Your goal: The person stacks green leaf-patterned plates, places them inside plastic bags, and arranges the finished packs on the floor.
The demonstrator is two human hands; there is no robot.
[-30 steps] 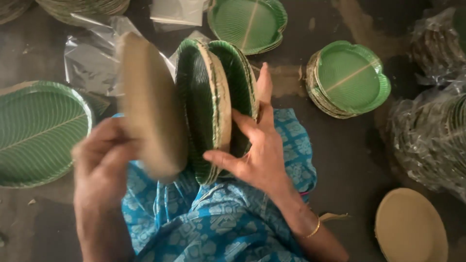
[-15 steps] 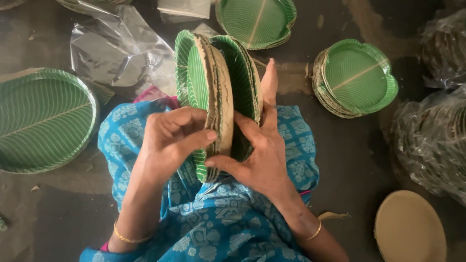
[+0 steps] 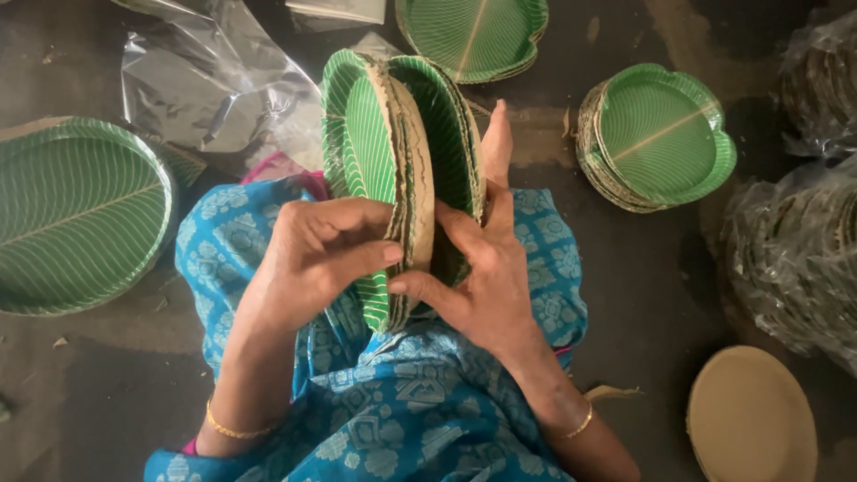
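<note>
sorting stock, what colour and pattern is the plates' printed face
Green with pale leaf veins on the plates, head view.

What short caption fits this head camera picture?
Both hands, left hand and right hand, grip a stack of green leaf-patterned plates upright on the lap.

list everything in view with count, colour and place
held plates: one stack on edge, green with tan backs, on the lap between both hands
big plate: one, green, left floor
plate stacks: two, green, top centre and right
tan plate: one, face down, bottom right
plastic sheet: one, clear, top left
bagged plates: clear wrap, right edge, count unclear
left hand: grips stack
right hand: grips stack
</note>
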